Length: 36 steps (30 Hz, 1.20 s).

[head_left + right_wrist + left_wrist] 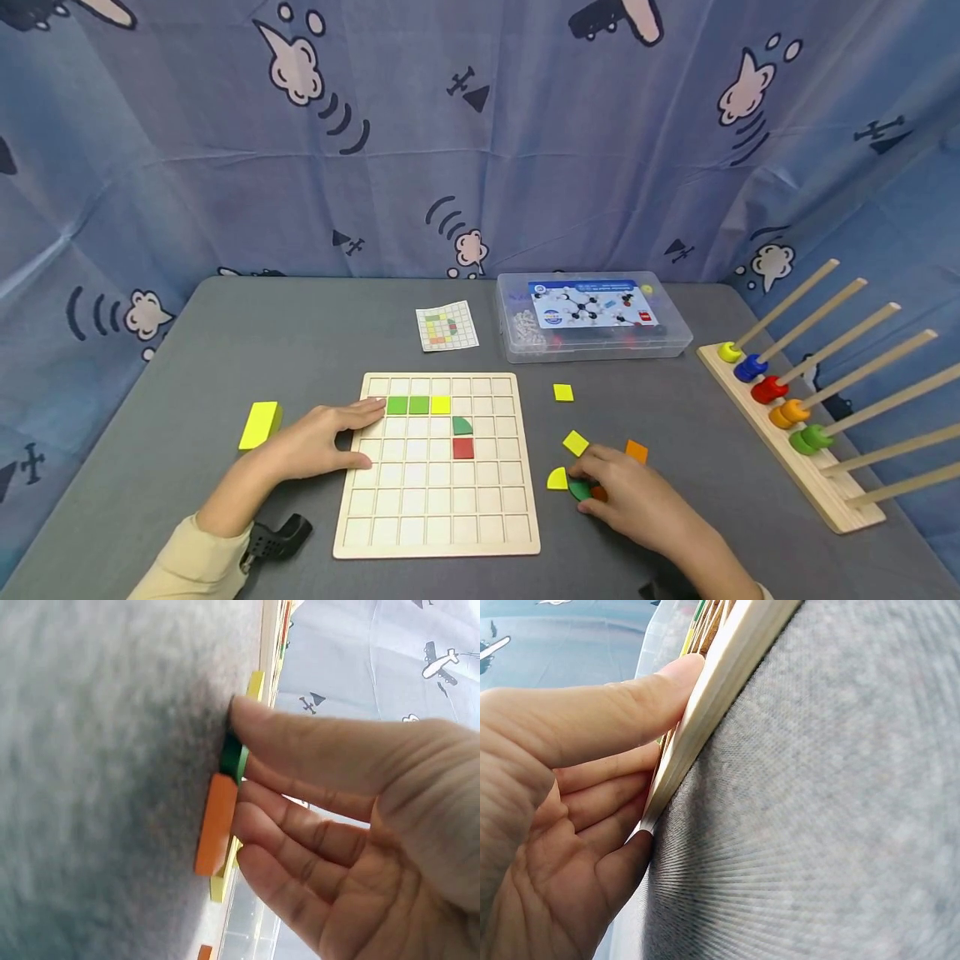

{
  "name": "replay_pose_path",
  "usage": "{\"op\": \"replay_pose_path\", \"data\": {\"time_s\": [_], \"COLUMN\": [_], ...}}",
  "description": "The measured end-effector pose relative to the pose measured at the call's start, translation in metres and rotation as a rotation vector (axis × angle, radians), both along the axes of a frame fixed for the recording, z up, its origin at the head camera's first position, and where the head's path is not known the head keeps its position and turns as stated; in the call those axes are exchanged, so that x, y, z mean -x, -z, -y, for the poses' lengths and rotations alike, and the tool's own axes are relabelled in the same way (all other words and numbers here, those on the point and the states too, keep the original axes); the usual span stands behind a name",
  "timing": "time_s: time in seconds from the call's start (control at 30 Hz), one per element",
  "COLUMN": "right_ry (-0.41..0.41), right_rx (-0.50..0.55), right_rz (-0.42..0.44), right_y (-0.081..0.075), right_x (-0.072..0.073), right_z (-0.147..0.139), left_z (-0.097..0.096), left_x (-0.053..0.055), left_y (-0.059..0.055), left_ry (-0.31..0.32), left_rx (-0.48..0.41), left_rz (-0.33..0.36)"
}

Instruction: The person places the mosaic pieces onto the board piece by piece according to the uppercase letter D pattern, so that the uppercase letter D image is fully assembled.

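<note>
My left hand (311,442) rests at the left side of a wooden grid board (435,532), fingertips on its top and thumb at its edge. In the left wrist view the thumb (652,694) touches the board's rim. On the board lie two green squares (408,405), a yellow square (440,405), a green quarter-circle (462,426) and a red square (462,448). Right of it, my right hand (633,500) pinches a green round-edged tile (578,489) at table level. An orange tile (216,825), partly covered, lies against it. A yellow quarter-circle (557,479) is just left.
Loose yellow squares (576,442) and an orange tile (637,452) surround the right hand. Behind the board are a pattern card (447,326) and a clear plastic case (592,346). A peg rack with coloured beads (795,442) stands right; a yellow block (260,425) lies left.
</note>
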State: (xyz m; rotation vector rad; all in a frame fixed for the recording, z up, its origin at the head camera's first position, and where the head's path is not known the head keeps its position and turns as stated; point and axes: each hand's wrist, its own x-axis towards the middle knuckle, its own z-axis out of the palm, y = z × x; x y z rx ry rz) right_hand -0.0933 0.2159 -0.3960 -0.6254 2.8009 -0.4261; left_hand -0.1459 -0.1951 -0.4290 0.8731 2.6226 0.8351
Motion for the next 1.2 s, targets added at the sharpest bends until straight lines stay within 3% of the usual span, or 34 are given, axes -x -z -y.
{"op": "replay_pose_path", "data": {"time_s": [0.4, 0.6, 0.87, 1.03, 1.2], "right_ry": [0.066, 0.146, 0.067, 0.095, 0.099], "right_rx": [0.019, 0.128, 0.327, 0.511, 0.612], "right_rz": [-0.023, 0.033, 0.066, 0.193, 0.32], "right_y": [0.0, -0.001, -0.003, -0.002, 0.001], "right_x": [0.0, 0.003, 0.006, 0.012, 0.019], "right_z": [0.003, -0.001, -0.001, 0.009, 0.026], "left_z": [0.0, 0.0, 0.0, 0.0, -0.001], "left_x": [0.001, 0.0, 0.001, 0.001, 0.001], "left_y": [0.001, 0.001, 0.001, 0.002, 0.001], "left_ry": [-0.011, -0.011, -0.002, -0.002, -0.011], "left_rx": [0.0, 0.0, -0.007, 0.0, 0.006], "left_rz": [0.008, 0.011, -0.005, 0.002, 0.033]}}
